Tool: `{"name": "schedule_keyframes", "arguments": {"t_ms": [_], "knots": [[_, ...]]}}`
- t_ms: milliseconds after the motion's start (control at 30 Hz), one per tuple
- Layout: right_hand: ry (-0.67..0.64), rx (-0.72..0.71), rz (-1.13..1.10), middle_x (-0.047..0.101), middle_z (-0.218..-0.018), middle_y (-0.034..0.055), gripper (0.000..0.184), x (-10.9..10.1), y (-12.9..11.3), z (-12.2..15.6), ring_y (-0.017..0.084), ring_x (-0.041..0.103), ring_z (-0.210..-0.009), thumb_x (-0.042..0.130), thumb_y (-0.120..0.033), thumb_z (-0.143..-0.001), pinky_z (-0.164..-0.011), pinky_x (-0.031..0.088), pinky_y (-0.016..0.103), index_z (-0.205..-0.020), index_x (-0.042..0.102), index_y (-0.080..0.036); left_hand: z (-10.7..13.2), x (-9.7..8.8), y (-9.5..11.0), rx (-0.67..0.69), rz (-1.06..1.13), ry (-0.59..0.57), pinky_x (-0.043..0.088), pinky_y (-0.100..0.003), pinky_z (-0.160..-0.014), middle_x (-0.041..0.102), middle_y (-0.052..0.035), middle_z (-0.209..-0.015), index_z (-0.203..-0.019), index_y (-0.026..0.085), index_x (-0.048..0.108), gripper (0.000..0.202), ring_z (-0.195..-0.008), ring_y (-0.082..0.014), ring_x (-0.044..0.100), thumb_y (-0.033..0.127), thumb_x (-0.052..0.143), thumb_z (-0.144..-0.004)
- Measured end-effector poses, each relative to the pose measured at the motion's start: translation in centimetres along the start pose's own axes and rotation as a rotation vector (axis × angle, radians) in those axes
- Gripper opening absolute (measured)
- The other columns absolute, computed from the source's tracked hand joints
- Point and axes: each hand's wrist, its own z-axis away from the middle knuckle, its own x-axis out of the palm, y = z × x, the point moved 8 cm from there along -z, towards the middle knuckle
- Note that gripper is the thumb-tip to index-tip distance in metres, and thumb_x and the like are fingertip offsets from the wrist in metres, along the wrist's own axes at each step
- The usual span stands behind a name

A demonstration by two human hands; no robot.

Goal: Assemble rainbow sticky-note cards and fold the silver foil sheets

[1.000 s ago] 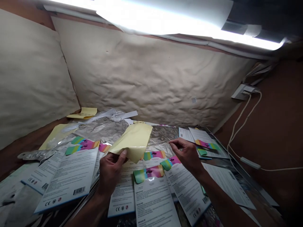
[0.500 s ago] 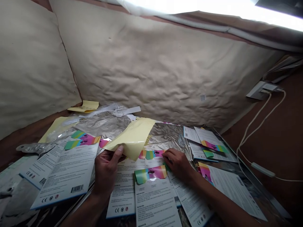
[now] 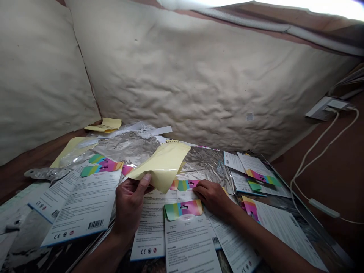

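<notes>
My left hand (image 3: 129, 204) pinches a pale yellow glossy sheet (image 3: 160, 166) between thumb and fingers, and the sheet curls up and away from the hand. My right hand (image 3: 212, 197) lies with its fingers down on the white printed cards, touching a card (image 3: 155, 227) just beside a rainbow-striped strip (image 3: 186, 185). Another printed card (image 3: 187, 242) with a rainbow header (image 3: 183, 209) lies in front, between my hands. More cards (image 3: 82, 204) spread out to the left of my left hand. The right hand's fingertips are partly hidden.
Crumpled silver foil sheets (image 3: 127, 146) lie behind the cards, with a yellow paper scrap (image 3: 104, 125) at the back. Further cards (image 3: 256, 174) lie to the right. A padded beige wall (image 3: 182, 68) rises behind, and a white cable (image 3: 321, 163) runs from a socket (image 3: 325, 108).
My right hand has come down from above the cards and now rests on them by the rainbow strip. The left hand keeps the yellow sheet. The view has tilted slightly.
</notes>
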Motion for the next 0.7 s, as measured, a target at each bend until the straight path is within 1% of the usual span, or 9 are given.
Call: {"name": "schedule_keyframes", "arguments": {"t_ms": [133,200,300,333,400,500,567,633,700], "knots": [[-0.089,0.025,-0.07,0.07,-0.093,0.0074,0.024,-0.4,0.0,-0.1,0.018,0.065,-0.086,0.05,-0.016,-0.096,-0.074,0.048,0.026,-0.104,0.072,-0.02,0.1,0.0,0.2,0.006,0.007,-0.005,0.059,-0.027,-0.069,0.074,-0.0043,-0.091,-0.099,0.014,0.073,0.034,-0.083,-0.0207,0.069,0.038,0.078,-0.075],[-0.117,0.047,-0.084,0.07,-0.1,0.0077,0.028,-0.5,-0.1,0.0,0.018,0.065,-0.091,0.049,-0.016,-0.096,-0.078,0.049,0.027,-0.114,0.069,-0.022,0.1,0.1,0.3,0.009,0.021,-0.007,0.059,-0.027,-0.069,0.074,-0.0037,-0.089,-0.097,0.014,0.072,0.032,-0.081,-0.0206,0.069,0.037,0.078,-0.075],[-0.18,0.064,-0.066,0.067,-0.112,0.0107,0.036,0.0,-0.2,0.3,0.021,0.063,-0.099,0.048,-0.014,-0.095,-0.081,0.051,0.031,-0.126,0.063,-0.022,0.1,0.1,0.4,0.009,0.047,-0.008,0.058,-0.028,-0.068,0.073,-0.0031,-0.086,-0.095,0.014,0.071,0.03,-0.078,-0.0199,0.069,0.036,0.077,-0.076],[-0.192,0.074,-0.066,0.067,-0.113,0.0116,0.037,0.2,-0.2,0.5,0.022,0.063,-0.101,0.047,-0.013,-0.094,-0.082,0.052,0.033,-0.126,0.063,-0.021,0.1,0.2,0.5,0.013,0.056,-0.006,0.058,-0.028,-0.067,0.073,-0.0028,-0.086,-0.095,0.014,0.07,0.03,-0.077,-0.0194,0.069,0.036,0.076,-0.076],[-0.182,0.109,-0.103,0.067,-0.112,0.0124,0.033,0.3,0.1,0.6,0.023,0.063,-0.101,0.046,-0.013,-0.094,-0.085,0.052,0.035,-0.119,0.067,-0.019,0.0,0.3,0.9,0.027,0.086,0.001,0.057,-0.027,-0.067,0.073,-0.002,-0.086,-0.095,0.015,0.069,0.029,-0.075,-0.0181,0.068,0.036,0.075,-0.076],[-0.065,0.223,-0.241,0.068,-0.109,0.012,0.026,-0.7,1.4,0.7,0.023,0.065,-0.096,0.047,-0.023,-0.096,-0.086,0.053,0.039,-0.098,0.072,-0.018,-0.2,0.0,1.5,0.032,0.178,0.044,0.054,-0.024,-0.067,0.072,-0.0004,-0.085,-0.091,0.017,0.066,0.025,-0.077,-0.017,0.067,0.036,0.073,-0.076],[0.079,0.389,-0.408,0.07,-0.106,0.0112,0.026,-2.0,3.1,1.1,0.024,0.067,-0.095,0.052,-0.035,-0.094,-0.086,0.054,0.041,-0.094,0.072,-0.019,-0.4,-0.3,1.7,0.028,0.246,0.065,0.053,-0.024,-0.069,0.072,0.0,-0.087,-0.09,0.019,0.065,0.022,-0.082,-0.0185,0.068,0.034,0.07,-0.076],[0.226,0.621,-0.681,0.071,-0.106,0.0113,0.036,-2.7,5.0,2.3,0.025,0.069,-0.093,0.056,-0.049,-0.09,-0.084,0.057,0.042,-0.105,0.07,-0.019,-0.4,-0.1,1.5,0.003,0.303,0.011,0.053,-0.027,-0.071,0.073,-0.0007,-0.091,-0.092,0.02,0.065,0.021,-0.087,-0.0214,0.068,0.033,0.067,-0.076],[0.302,0.826,-0.999,0.07,-0.114,0.0123,0.055,-2.2,5.9,3.6,0.026,0.071,-0.093,0.059,-0.061,-0.085,-0.082,0.059,0.041,-0.122,0.062,-0.021,0.0,0.8,1.0,-0.05,0.347,-0.128,0.053,-0.029,-0.073,0.074,-0.002,-0.089,-0.091,0.019,0.067,0.021,-0.088,-0.0236,0.068,0.03,0.066,-0.073]]}}
